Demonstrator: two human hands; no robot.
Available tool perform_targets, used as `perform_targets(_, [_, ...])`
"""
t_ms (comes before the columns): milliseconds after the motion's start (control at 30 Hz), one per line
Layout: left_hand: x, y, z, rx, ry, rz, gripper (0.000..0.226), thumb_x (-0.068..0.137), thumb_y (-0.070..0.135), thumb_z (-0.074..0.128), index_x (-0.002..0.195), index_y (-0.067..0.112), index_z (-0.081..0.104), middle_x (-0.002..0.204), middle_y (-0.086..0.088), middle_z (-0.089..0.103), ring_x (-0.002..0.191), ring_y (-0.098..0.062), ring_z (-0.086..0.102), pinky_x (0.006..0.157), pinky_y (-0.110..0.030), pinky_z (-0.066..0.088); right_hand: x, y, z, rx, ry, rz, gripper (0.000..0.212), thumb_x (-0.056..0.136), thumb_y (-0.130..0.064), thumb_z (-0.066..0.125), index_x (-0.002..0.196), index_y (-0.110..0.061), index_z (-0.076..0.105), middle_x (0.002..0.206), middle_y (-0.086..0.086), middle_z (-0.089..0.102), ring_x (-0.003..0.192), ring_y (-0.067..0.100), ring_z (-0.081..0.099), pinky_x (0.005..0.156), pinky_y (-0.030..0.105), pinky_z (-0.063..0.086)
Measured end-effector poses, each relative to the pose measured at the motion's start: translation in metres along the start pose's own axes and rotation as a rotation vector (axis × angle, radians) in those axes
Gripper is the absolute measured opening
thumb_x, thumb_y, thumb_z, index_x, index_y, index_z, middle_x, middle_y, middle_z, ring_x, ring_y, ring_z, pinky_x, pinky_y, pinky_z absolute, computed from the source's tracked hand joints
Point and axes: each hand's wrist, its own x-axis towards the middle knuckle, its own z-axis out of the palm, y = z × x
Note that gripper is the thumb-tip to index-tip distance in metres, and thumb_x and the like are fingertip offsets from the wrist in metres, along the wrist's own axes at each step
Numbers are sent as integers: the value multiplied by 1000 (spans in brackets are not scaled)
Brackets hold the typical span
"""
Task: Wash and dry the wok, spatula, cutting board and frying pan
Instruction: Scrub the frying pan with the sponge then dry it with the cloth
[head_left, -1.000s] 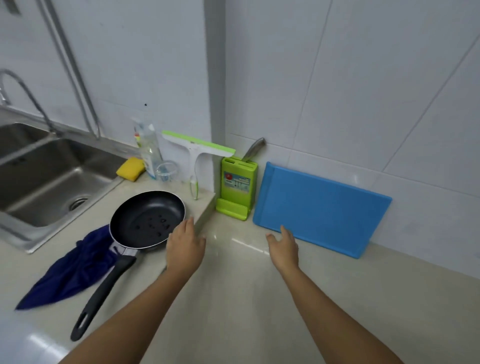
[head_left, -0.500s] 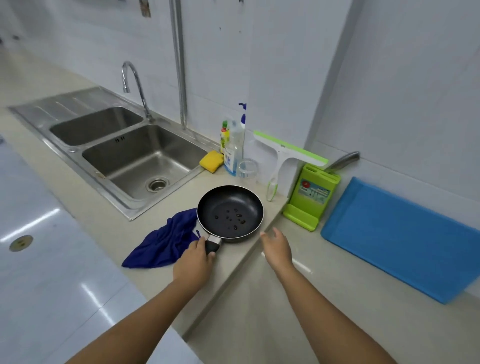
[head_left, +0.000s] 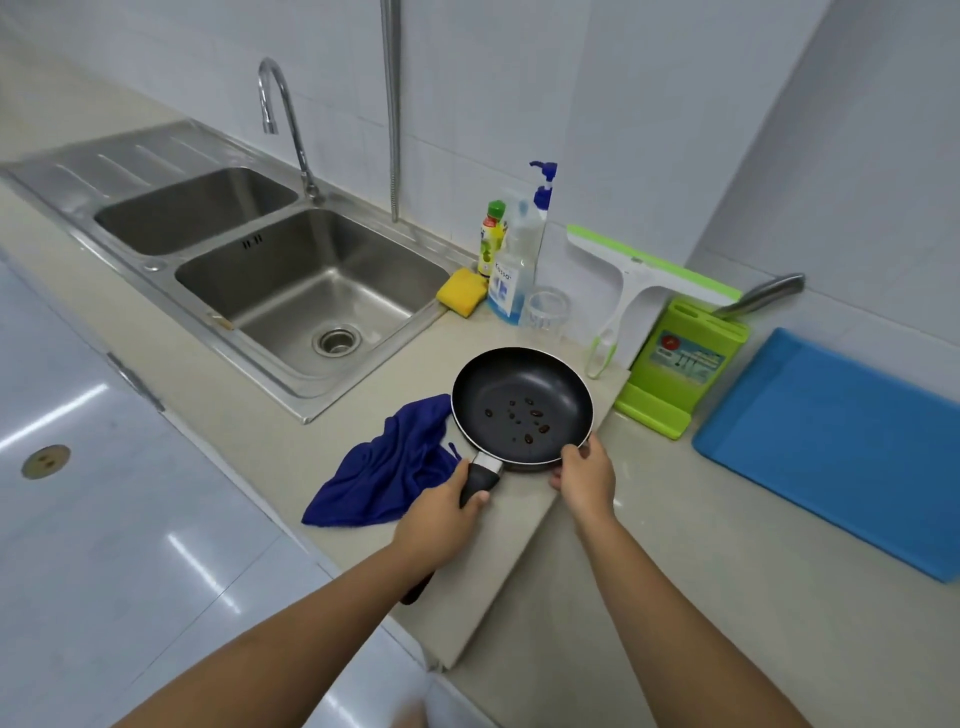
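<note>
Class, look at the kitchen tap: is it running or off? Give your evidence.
Off. No stream falls from the tap spout, and the sink basin below holds no standing water around its drain.

Two bare forearms enter from the lower edge, with no sleeves visible up to the frame border. The left hand (head_left: 441, 512) and right hand (head_left: 587, 475) wear no gloves, rings, watches or bands on the parts shown.
</note>
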Motion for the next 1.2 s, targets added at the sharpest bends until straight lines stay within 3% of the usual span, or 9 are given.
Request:
perform_targets(67, [0, -3, -5, 24, -5, 3, 64, 101, 49, 38, 156, 26, 15, 125, -3, 62, 108, -18, 59, 87, -33, 50, -8, -6, -2, 89, -4, 36, 35, 88, -8, 49, 115, -29, 58, 100, 7, 64, 89, 32, 66, 58, 31, 57])
perform_targets(167, [1, -7, -13, 38, 3, 7, 63, 100, 51, 38, 155, 28, 19, 120, 0, 62, 107, -17, 58, 89, -35, 50, -14, -12, -5, 193, -18, 95, 60, 90, -1, 48, 144, -26, 41, 102, 7, 59, 87, 30, 65, 68, 34, 58])
perform_targets(300, [-4, -15, -31, 68, 15, 40, 60, 100, 52, 40, 153, 29, 26, 99, 6, 61, 90, -12, 57, 78, -30, 49, -22, -22, 0, 237, -34, 101, 55, 84, -1, 49, 126, -36, 50, 112, 8, 62, 91, 28, 65, 57, 29, 58])
perform_targets(367, [-6, -20, -43, 66, 21, 61, 59, 99, 52, 41, 153, 32, 27, 96, 8, 63, 90, -11, 58, 81, -31, 49, -26, -24, 6, 248, -42, 90, 58, 85, -3, 50, 131, -37, 48, 111, 4, 63, 85, 25, 66, 57, 29, 57])
perform_targets(567, [-9, -44, -99, 154, 98, 22, 56, 98, 52, 42, 151, 38, 29, 119, 0, 65, 109, -21, 57, 87, -35, 47, -28, -51, 41, 236, -114, 64, 67, 87, -6, 54, 146, -31, 35, 110, -8, 61, 95, 17, 63, 77, 39, 57])
perform_targets(700, [-15, -80, -144, 113, 136, 6, 54, 97, 52, 47, 148, 39, 34, 94, 6, 64, 90, -16, 59, 80, -32, 49, -24, -80, 83, 331, -246, 108, 45, 93, 3, 47, 124, -30, 52, 119, 10, 64, 108, 31, 64, 88, 48, 57])
perform_targets(767, [-12, -102, -169, 105, 165, 0, 55, 96, 52, 49, 148, 38, 36, 86, 9, 61, 82, -13, 58, 75, -30, 47, -27, -92, 112, 364, -304, 100, 47, 94, 6, 46, 127, -27, 53, 116, 11, 65, 106, 31, 65, 86, 46, 58])
perform_targets(967, [6, -179, -258, 185, 235, -37, 56, 95, 57, 47, 147, 41, 36, 94, 12, 60, 80, -10, 54, 63, -21, 40, -46, -117, 228, 396, -342, 29, 56, 94, 5, 49, 143, -22, 50, 118, 6, 67, 106, 26, 66, 84, 41, 59])
perform_targets(1200, [27, -268, -358, 350, 287, -107, 53, 94, 64, 41, 144, 50, 35, 118, 11, 65, 107, -17, 58, 81, -30, 48, -73, -137, 364, 471, -330, 53, 53, 93, 7, 46, 140, -17, 53, 107, 4, 68, 98, 23, 68, 72, 33, 61])
